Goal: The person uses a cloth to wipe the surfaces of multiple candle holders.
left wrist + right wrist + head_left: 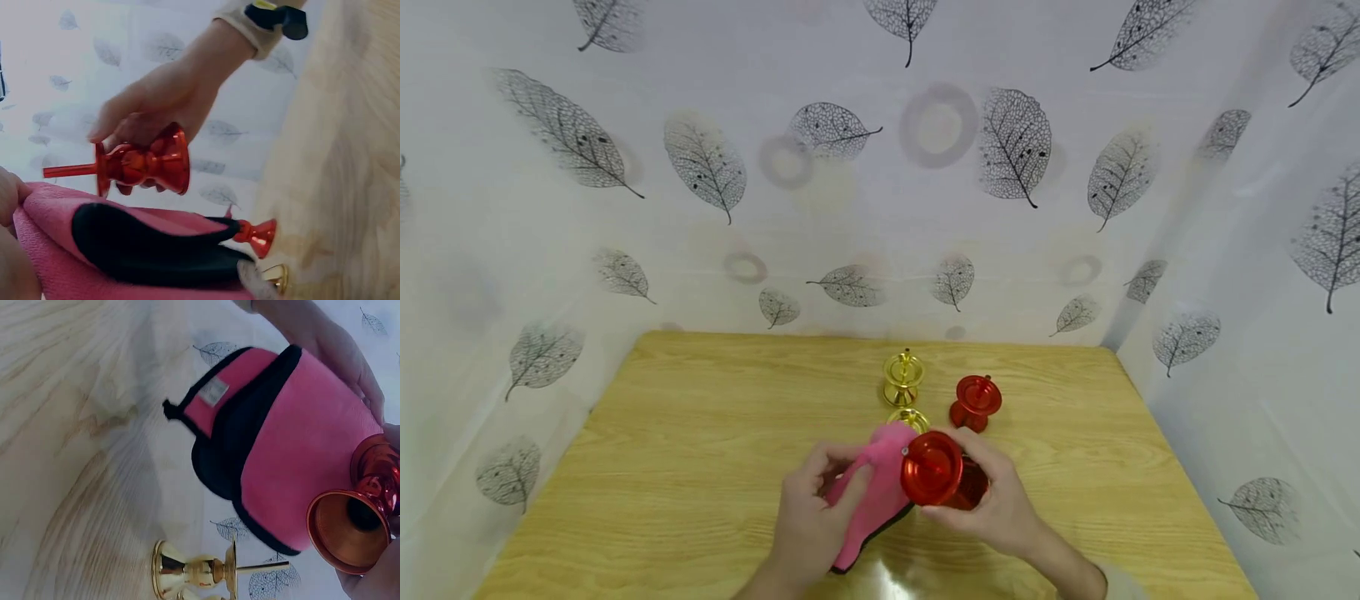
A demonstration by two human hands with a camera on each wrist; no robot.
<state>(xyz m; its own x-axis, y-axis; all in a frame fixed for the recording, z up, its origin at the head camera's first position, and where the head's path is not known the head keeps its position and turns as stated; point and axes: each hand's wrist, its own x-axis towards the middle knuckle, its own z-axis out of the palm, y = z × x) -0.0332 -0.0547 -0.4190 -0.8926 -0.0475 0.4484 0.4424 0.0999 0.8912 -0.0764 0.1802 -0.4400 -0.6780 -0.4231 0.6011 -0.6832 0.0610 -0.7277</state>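
My left hand [812, 512] pinches a folded pink cloth [880, 487] with black edging between thumb and fingers. In the right wrist view the cloth [300, 444] hangs in folds and shows a small white label [214, 391]. My right hand [1003, 504] grips a shiny red candle holder [934, 471] by its waist, its dish and thin stem tipped toward the cloth. Seen from the left wrist, that red holder [147, 164] lies sideways in the air just beyond the cloth. From the head, cloth and dish overlap; whether they touch I cannot tell.
Behind the hands stand a gold candle holder [903, 379] and a second red one [976, 402]. Another gold holder [910, 419] is partly hidden by the cloth. All are on a wooden table [700, 433], backed by a leaf-patterned curtain [865, 200].
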